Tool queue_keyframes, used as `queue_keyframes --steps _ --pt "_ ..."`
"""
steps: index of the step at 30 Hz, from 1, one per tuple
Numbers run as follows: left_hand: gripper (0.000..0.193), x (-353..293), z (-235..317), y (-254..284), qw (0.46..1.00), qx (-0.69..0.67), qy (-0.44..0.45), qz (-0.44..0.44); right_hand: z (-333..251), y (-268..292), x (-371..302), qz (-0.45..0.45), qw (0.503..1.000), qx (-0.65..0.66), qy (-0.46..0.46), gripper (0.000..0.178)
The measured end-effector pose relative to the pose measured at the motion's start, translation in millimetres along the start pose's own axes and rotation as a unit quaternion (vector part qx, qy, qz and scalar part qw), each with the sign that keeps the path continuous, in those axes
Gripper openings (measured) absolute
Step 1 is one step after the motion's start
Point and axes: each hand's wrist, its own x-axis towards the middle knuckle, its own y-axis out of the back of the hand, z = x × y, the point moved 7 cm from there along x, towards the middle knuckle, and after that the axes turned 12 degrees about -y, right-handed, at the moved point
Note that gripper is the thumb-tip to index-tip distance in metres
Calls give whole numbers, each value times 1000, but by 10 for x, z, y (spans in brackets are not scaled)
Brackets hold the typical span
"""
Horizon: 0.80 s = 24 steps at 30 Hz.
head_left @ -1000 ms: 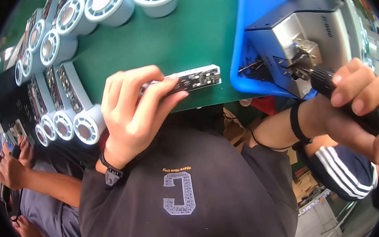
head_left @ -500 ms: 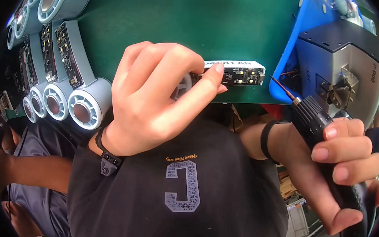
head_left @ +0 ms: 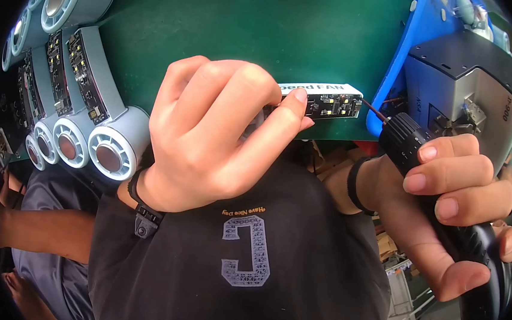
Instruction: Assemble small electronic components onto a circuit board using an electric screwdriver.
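Left to right: a co-worker's forearm (head_left: 45, 237) is at the far left, well apart from the left grip, bare, with grey trousers (head_left: 68, 286) below it. Next, a batch of pale blue fans (head_left: 69, 145) sits on the left grip's outer side, on the green tabletop (head_left: 236, 32); handles lie side by side, black boards exposed, round ends toward the wearer. Nearest round end is close to the left grip's wrist. Left grip (head_left: 207, 135): closed around one fan unit (head_left: 318, 90), thumb and fingers pinching the handle, knuckles up, black strap (head_left: 146, 217) on the wrist. That unit is the workpiece: its round end is mostly hidden behind the fingers, its handle sticks out to the right of the left grip with the circuit board (head_left: 335, 106) exposed toward the wearer. Between the two grips: the thin bit (head_left: 375, 112) of a black screwdriver (head_left: 405, 138), angled up-left from the right grip, tip at the board's right end. Can't tell if it's touching. Blue tray (head_left: 400, 54) is just beyond the bit, above-left of the right grip. Right grip (head_left: 470, 178): fingers wrapped over the screwdriver body, thumb below. Silver-and-black machine (head_left: 490, 91) is right above the right grip, in the tray.
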Motion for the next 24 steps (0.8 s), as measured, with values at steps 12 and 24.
queue_keyframes --steps 12,24 --pt "33 50 7 -12 1000 -4 -9 -5 95 -212 -40 175 984 26 18 49" --pt "34 114 48 28 999 -8 9 -38 -643 774 -121 388 896 -152 150 40"
